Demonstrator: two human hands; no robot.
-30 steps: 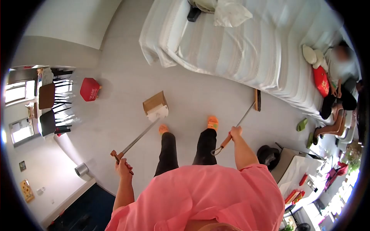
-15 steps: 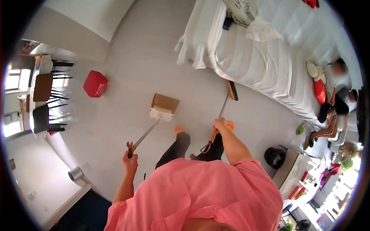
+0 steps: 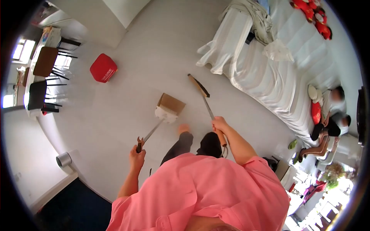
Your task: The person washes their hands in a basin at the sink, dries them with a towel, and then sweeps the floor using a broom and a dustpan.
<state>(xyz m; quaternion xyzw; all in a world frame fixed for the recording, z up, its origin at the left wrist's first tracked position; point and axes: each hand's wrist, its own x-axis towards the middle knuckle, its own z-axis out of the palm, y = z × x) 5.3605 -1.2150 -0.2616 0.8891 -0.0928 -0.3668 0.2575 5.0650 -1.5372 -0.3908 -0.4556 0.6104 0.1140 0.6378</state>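
Note:
My left hand [image 3: 137,154] is closed around the handle of a long-handled dustpan [image 3: 172,104]. Its brown pan rests on the grey floor ahead of my feet, with a pale toothed edge on the side nearer me. In my right hand [image 3: 220,123] is a broom [image 3: 199,85], gripped on its handle with the brown grip end sticking out below my fist. The broom's head, wooden with dark bristles, is to the right of and beyond the dustpan, apart from it. Whether the bristles touch the floor I cannot tell.
A couch [image 3: 262,82] draped in white covers runs along the right, with people seated at its far end. A red stool [image 3: 103,68] stands on the left, near dark chairs [image 3: 37,95]. A metal cylinder [image 3: 63,159] is by the left wall. Green slippers [image 3: 293,144] lie at right.
The broom has swung left, away from the couch's edge and closer to the dustpan. The view has turned and shifted slightly. Both hands keep their grips.

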